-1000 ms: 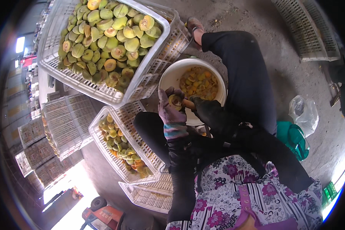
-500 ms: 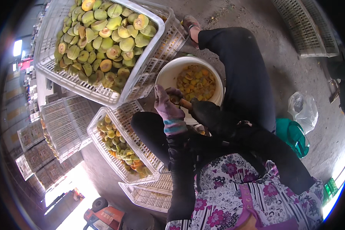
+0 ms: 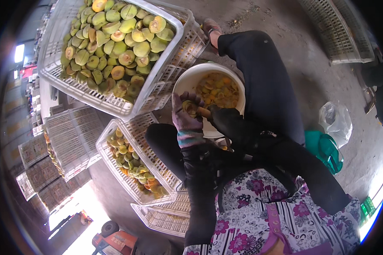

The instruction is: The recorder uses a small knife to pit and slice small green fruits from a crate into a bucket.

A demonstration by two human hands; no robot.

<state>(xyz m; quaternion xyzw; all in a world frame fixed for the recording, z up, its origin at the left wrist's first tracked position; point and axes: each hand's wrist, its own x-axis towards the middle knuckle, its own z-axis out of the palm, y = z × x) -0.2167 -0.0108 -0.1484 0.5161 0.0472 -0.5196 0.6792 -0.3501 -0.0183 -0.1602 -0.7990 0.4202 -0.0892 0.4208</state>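
Note:
My left hand (image 3: 186,115), in a pinkish glove with a striped cuff, is closed around a fruit half (image 3: 190,109) with its cut side showing. My right hand (image 3: 222,120), in a dark glove, grips a tool by its wooden handle (image 3: 204,112). The tool's tip meets the fruit half, and its shape is hidden there. Both hands are over the near side of a white bucket (image 3: 181,80) with yellow-orange fruit pieces (image 3: 217,90) lying in it.
A white slatted crate (image 3: 157,83) heaped with green fruit halves (image 3: 115,46) stands at upper left. Below it is a smaller crate (image 3: 147,162) of fruit halves. My bent legs flank the bucket. A clear plastic bag (image 3: 335,121) and a green bag (image 3: 323,148) lie at right.
My left hand has turned, its fingers now curled around the fruit half, whose cut side shows more. My right hand and the tool have shifted slightly toward me.

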